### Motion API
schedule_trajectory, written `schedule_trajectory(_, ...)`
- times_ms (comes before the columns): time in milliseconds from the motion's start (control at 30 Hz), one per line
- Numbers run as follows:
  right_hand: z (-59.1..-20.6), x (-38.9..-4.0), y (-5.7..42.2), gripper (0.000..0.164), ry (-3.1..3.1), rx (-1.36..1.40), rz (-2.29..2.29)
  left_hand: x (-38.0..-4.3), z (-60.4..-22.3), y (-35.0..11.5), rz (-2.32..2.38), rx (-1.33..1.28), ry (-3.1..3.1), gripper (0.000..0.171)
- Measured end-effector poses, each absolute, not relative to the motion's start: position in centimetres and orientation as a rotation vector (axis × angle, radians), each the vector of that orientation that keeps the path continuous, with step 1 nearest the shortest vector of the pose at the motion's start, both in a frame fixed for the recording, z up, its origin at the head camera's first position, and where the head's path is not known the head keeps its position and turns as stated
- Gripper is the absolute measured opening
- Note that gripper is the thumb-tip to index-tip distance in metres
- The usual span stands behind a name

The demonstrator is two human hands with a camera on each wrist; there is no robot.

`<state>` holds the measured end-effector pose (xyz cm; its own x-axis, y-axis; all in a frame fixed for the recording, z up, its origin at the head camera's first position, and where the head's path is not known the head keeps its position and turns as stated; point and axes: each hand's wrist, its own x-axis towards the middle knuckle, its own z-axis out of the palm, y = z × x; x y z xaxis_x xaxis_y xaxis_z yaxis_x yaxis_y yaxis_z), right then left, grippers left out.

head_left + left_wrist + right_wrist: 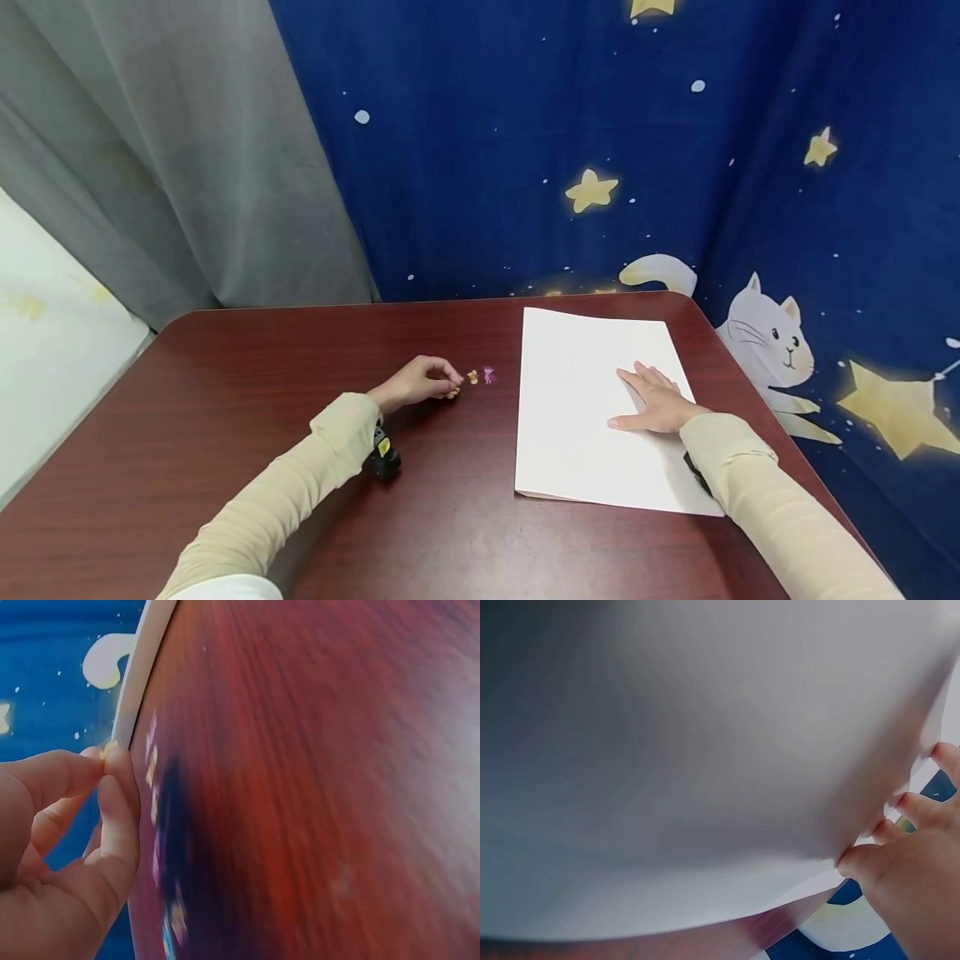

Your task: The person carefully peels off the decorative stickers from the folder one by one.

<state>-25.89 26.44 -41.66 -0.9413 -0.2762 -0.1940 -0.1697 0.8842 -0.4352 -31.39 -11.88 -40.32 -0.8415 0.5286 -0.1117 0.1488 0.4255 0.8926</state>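
Between thumb and fingertips my left hand (422,382) pinches a small yellow piece (110,748), mostly hidden by the fingers. Just right of that hand, a small gold piece (472,377) and a small purple-pink piece (489,375) with a bow-like outline lie on the table. The left wrist view shows several such bright pieces in a row, including a light blue one (168,941). On the right, my right hand (656,402) rests with spread fingers on a large white sheet (577,400). Its fingertips (847,864) touch the paper in the right wrist view.
The dark red-brown table (247,400) extends far to the left. Behind it hang a grey curtain (180,150) and a blue curtain (480,150) with stars and a cat. The sheet's near edge is slightly raised, and its right side lies near the table's right edge.
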Motion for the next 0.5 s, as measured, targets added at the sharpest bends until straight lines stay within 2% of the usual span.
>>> schedule_trajectory(233,-41.5,-25.7,26.6,0.094,2.794,-0.346,-0.628,-30.4,-40.5,-13.4,1.276,0.612,2.474,0.007)
schedule_trajectory(500,-41.5,-25.7,26.6,0.095,2.788,-0.348,-0.621,-30.1,-40.9,-13.6,1.112,0.643,2.681,0.013)
